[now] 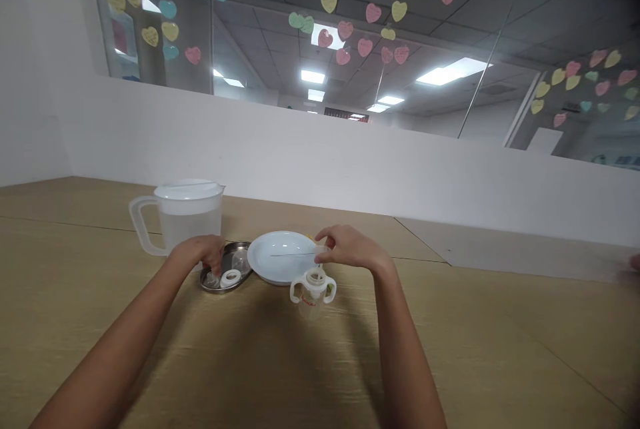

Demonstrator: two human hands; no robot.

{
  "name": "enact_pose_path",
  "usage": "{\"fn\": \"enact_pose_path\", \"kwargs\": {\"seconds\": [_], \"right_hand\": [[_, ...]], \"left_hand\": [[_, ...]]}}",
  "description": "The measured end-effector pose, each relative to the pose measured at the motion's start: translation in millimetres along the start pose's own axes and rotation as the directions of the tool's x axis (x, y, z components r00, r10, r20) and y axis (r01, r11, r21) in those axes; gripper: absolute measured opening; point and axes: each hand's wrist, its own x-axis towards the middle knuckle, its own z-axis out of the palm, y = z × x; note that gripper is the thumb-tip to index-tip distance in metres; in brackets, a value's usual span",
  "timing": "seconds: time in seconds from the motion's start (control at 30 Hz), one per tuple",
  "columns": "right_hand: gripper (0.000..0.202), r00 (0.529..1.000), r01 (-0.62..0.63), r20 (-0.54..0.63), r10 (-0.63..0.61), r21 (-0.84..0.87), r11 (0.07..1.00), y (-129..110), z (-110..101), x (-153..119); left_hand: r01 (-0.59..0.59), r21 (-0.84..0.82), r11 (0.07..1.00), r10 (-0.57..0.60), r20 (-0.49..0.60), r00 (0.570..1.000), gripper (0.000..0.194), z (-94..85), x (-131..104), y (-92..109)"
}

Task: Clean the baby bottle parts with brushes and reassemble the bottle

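At the left side of a round metal tray (246, 246), my left hand (207, 252) reaches down with its fingers drawn together. Their tips meet a small clear piece (213, 280), partly hidden by the hand. A white ring (231, 278) and a clear dome-shaped part (241, 260) also lie in the tray. My right hand (347, 247) is closed in a pinch just above a clear baby bottle (311, 302). Something pale and translucent shows at its fingertips, too unclear to name. The bottle stands upright and open-topped, with two white handles.
A white bowl (283, 269) stands between the tray and the bottle, a thin dark line showing across it. Behind the tray is a lidded translucent pitcher (190, 219). A white wall (300, 156) borders the table's far side. A blurred hand (635, 262) shows at the right edge.
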Motion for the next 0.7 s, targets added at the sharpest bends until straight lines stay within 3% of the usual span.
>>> {"fn": "enact_pose_path", "kwargs": {"seconds": [0.13, 0.37, 0.7], "right_hand": [[0.039, 0.992, -0.025, 0.122, 0.041, -0.126, 0.992, -2, 9, 6], [0.042, 0.971, -0.113, 0.166, 0.172, -0.318, 0.941, -8, 19, 16], [0.031, 0.979, -0.07, 0.16, 0.126, -0.318, 0.946, -7, 23, 17]], "left_hand": [[0.019, 0.022, 1.0, -0.021, 0.126, 0.992, 0.011, 0.2, 1, 3], [0.051, 0.026, 0.998, -0.055, 0.195, 0.979, 0.01, 6.0, 8, -3], [0.046, 0.0, 0.999, -0.045, 0.192, 0.98, 0.009, 12.2, 16, -12]]}}
